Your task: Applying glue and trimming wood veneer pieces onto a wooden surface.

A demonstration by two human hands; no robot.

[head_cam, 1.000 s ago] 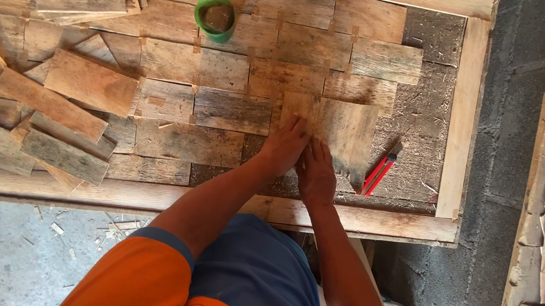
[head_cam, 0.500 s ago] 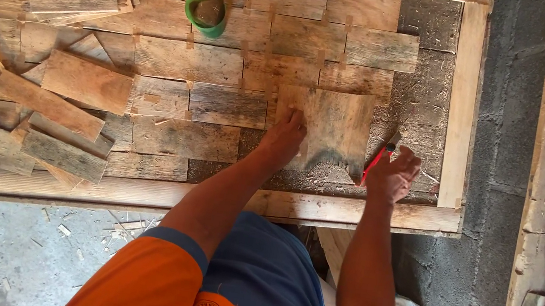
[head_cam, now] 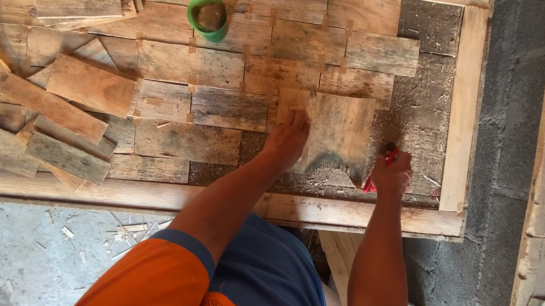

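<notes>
The left hand (head_cam: 288, 136) presses flat, its grip released, on the wood piece (head_cam: 330, 134); the right hand (head_cam: 391, 174) clenches a red tool (head_cam: 375, 176).

Weathered wood, red plastic and bare concrete

The wooden board (head_cam: 337, 132) under the left hand (head_cam: 287, 139) is raw, matt and rough-grained, like the grey-brown planks (head_cam: 186, 140) laid around it inside a pale wooden frame (head_cam: 462, 109). Beneath them the backing panel (head_cam: 415, 102) looks coarse and crumbly, dark and dusty. The right hand (head_cam: 391, 174) grips a tool (head_cam: 378, 170) with a smooth red handle, seemingly plastic. The green tape roll (head_cam: 208, 17) looks glossy plastic. The wall (head_cam: 505, 137) is rough grey concrete block. The shirt sleeves are matt orange cloth.
</notes>
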